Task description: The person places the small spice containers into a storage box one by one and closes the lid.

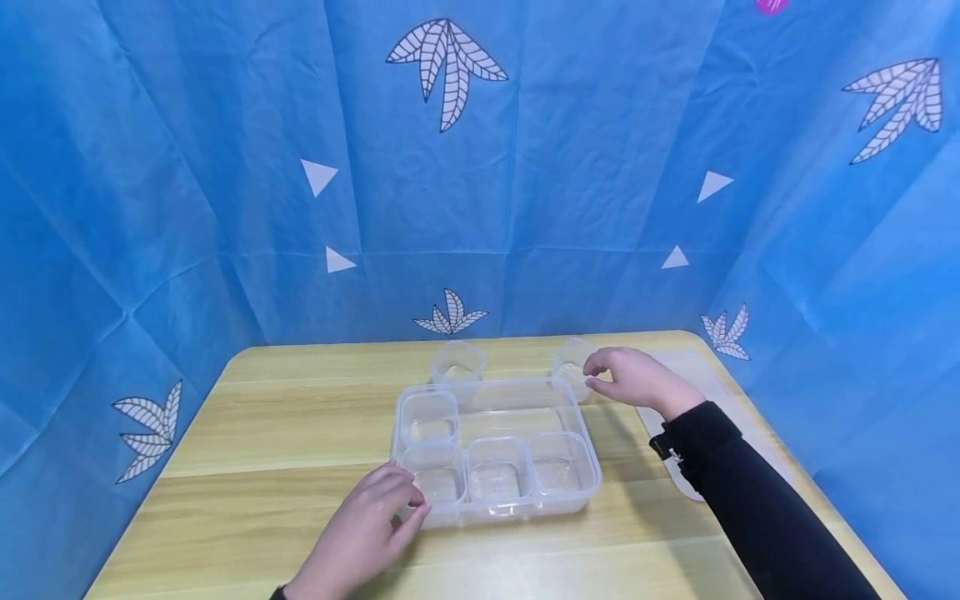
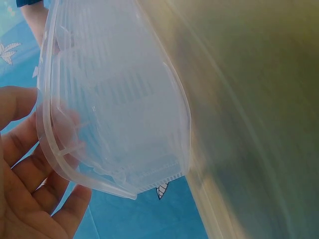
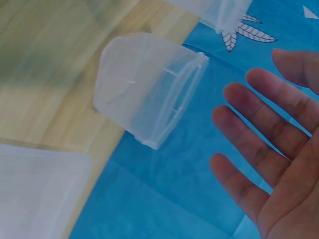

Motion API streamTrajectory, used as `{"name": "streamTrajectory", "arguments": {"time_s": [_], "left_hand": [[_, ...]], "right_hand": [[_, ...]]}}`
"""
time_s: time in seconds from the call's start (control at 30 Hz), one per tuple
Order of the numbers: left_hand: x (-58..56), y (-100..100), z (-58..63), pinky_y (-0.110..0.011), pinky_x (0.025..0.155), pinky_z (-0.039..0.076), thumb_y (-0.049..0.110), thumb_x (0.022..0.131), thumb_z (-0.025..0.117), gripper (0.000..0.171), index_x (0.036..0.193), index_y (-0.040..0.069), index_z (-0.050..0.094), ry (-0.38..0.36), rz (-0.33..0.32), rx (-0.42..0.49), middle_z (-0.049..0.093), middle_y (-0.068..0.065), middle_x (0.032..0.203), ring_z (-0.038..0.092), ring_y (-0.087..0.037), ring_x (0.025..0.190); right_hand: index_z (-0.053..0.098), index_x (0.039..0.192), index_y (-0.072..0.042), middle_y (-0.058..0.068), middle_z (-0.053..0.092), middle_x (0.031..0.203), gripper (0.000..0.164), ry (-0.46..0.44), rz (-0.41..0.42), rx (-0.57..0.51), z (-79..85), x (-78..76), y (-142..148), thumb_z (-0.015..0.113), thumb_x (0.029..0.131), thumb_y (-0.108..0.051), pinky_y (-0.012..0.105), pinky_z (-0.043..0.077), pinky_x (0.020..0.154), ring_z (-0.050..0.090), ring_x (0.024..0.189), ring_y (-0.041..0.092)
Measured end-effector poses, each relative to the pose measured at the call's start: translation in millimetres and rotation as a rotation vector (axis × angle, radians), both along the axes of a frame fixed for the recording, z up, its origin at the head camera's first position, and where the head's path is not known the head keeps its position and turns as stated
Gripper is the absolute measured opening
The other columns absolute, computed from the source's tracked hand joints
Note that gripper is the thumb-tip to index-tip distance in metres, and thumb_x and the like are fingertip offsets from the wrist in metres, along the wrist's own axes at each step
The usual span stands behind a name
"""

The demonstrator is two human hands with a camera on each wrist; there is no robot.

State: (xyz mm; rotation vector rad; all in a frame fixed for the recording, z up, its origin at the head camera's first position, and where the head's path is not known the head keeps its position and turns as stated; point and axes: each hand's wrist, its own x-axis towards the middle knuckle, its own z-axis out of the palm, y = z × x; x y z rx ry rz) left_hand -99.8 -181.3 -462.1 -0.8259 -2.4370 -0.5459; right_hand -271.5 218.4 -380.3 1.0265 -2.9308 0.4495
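A clear plastic box (image 1: 517,507) sits on the table with several small clear square cups inside, among them a front-middle cup (image 1: 498,482). At the box's front left corner is my left hand (image 1: 367,521), its thumb by the rim and its fingers curled round the corner. Through the clear plastic box (image 2: 124,109), parts of these fingers show in the left wrist view. My right hand (image 1: 633,379) is beside a loose cup (image 1: 572,367) behind the box's right corner. In the right wrist view, bare space separates the spread fingers (image 3: 259,117) from that cup (image 3: 144,84).
Another loose cup (image 1: 459,362) stands behind the box, left of the first. A flat whitish translucent lid (image 1: 686,483) lies at the table's right side, partly under my right forearm. Blue cloth (image 1: 600,167) with leaf prints hangs behind the wooden table (image 1: 247,450).
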Motion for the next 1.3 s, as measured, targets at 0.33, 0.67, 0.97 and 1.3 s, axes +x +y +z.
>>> {"name": "streamTrajectory", "arguments": {"time_s": [0.33, 0.67, 0.97, 1.3], "left_hand": [[1.2, 1, 0.8, -0.043, 0.105, 0.046, 0.02, 0.08, 0.081, 0.012, 0.081, 0.02, 0.069, -0.029, 0.012, -0.013, 0.067, 0.013, 0.087, 0.063, -0.012, 0.099], [1.2, 0, 0.7, -0.042, 0.105, 0.046, 0.021, 0.08, 0.082, 0.012, 0.081, 0.02, 0.07, -0.03, 0.024, -0.02, 0.068, 0.012, 0.088, 0.063, -0.012, 0.1], [1.2, -1, 0.6, -0.042, 0.105, 0.045, 0.021, 0.079, 0.082, 0.012, 0.082, 0.02, 0.07, -0.024, 0.016, -0.012, 0.068, 0.012, 0.088, 0.063, -0.012, 0.099], [0.3, -2, 0.6, -0.042, 0.106, 0.045, 0.02, 0.079, 0.082, 0.013, 0.081, 0.02, 0.069, -0.004, 0.001, 0.005, 0.066, 0.013, 0.087, 0.062, -0.011, 0.098]], "right_hand": [[0.069, 0.112, -0.004, 0.007, 0.069, 0.107, 0.02, -0.025, -0.028, 0.003, -19.2, -9.0, -1, 0.065, 0.096, -0.016, 0.047, 0.052, 0.091, 0.065, 0.102, 0.028], [0.066, 0.121, 0.0, 0.012, 0.068, 0.113, 0.03, -0.002, -0.087, 0.0, -30.9, -16.9, -8, 0.066, 0.096, -0.016, 0.049, 0.052, 0.092, 0.064, 0.106, 0.031], [0.063, 0.125, -0.001, 0.014, 0.068, 0.109, 0.035, 0.027, -0.116, 0.042, -42.4, -21.4, -15, 0.068, 0.094, -0.016, 0.047, 0.053, 0.086, 0.065, 0.099, 0.03], [0.062, 0.125, -0.003, 0.011, 0.07, 0.1, 0.034, 0.04, -0.134, 0.088, -45.5, -20.2, -20, 0.068, 0.094, -0.016, 0.045, 0.055, 0.08, 0.068, 0.091, 0.028]]}}
